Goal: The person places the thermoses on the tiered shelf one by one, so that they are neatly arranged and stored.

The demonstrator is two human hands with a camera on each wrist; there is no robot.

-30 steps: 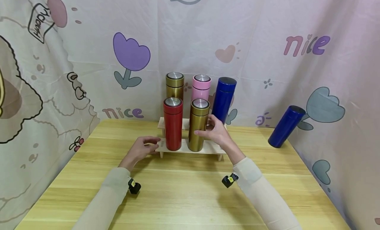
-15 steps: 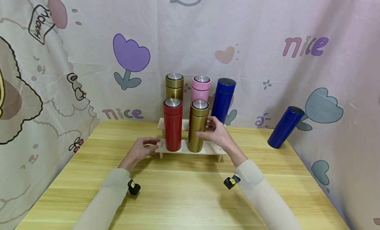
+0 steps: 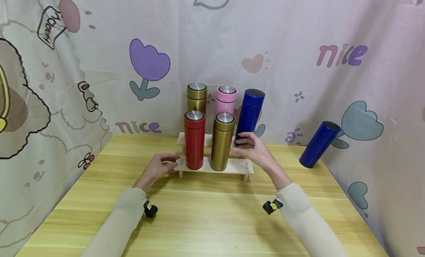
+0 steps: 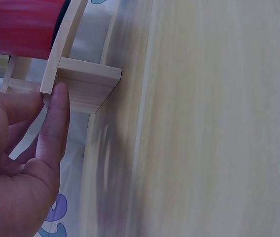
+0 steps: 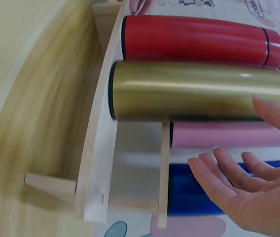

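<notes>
My left hand point(image 3: 158, 167) pinches the left end of the lower shelf of a pale two-step wooden rack point(image 3: 237, 165), thumb and fingers on either side of the board in the left wrist view. A red thermos flask point(image 3: 194, 148) and a gold thermos flask point(image 3: 220, 150) stand upright on that front step. Behind them, on the upper step, are another gold flask point(image 3: 197, 97), a pink flask point(image 3: 226, 103) and a blue flask point(image 3: 250, 111). To the right of the front gold flask, my right hand point(image 3: 260, 153) is apart from it with loosely spread fingers, holding nothing.
A second blue flask point(image 3: 318, 146) stands on the wooden table point(image 3: 199, 220) at the far right, near its edge. A printed cloth point(image 3: 212, 47) hangs behind and along both sides.
My right hand has come away from the front gold flask and moved right. That flask stays in place on the lower step. My left hand has kept its place at the rack.
</notes>
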